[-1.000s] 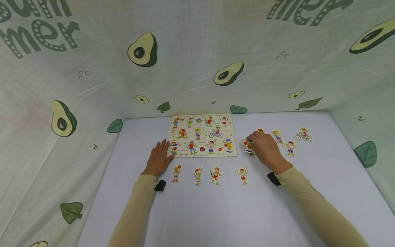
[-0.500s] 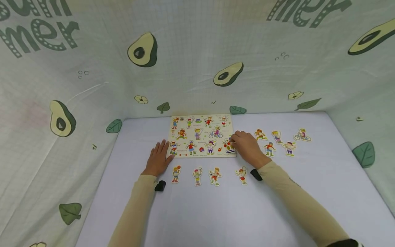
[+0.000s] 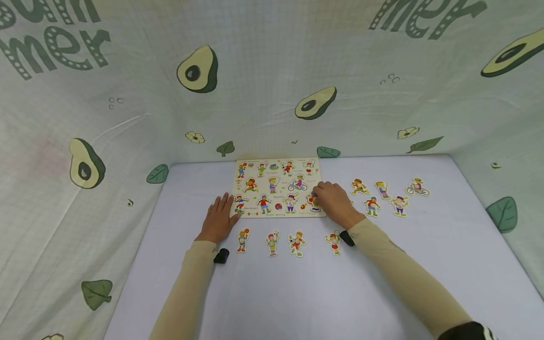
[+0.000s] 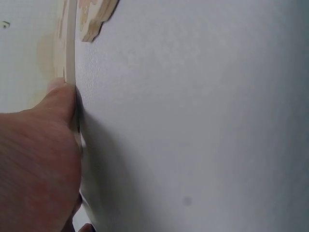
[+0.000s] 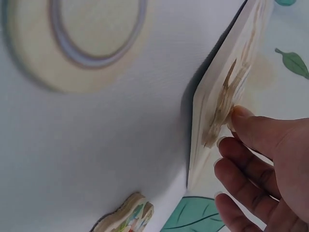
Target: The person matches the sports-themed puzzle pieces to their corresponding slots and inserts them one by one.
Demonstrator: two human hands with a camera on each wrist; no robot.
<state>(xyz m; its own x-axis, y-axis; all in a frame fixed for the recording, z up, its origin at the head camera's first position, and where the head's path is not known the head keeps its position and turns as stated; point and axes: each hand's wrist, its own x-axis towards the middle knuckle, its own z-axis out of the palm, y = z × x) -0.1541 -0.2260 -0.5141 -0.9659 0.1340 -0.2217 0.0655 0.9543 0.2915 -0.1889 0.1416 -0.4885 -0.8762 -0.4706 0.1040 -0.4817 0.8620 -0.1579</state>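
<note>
A pale wooden puzzle board (image 3: 262, 185) printed with children playing sports lies at the back middle of the table. My left hand (image 3: 217, 218) rests flat at its left edge; in the left wrist view the thumb (image 4: 58, 99) touches the board's side. At the lower right corner, my right hand (image 3: 337, 203) pinches a child-shaped wooden puzzle piece (image 3: 313, 203) over the printed figure there. Seen from the right wrist, that piece sits tilted against the board's face between thumb and fingers. The fingers partly cover it in the head view.
In front of the board lie a basketball piece (image 3: 242, 240), a racket piece (image 3: 333, 242) and others. Right of my right hand are several more, including a cyclist piece (image 3: 417, 187) and a runner piece (image 3: 359, 186). An avocado-print cloth (image 3: 255, 94) hangs behind the white table (image 3: 272, 297).
My right hand has carried a puzzle piece leftward from the right-hand group onto the board's lower right corner. My left hand has stayed at the board's left edge.
</note>
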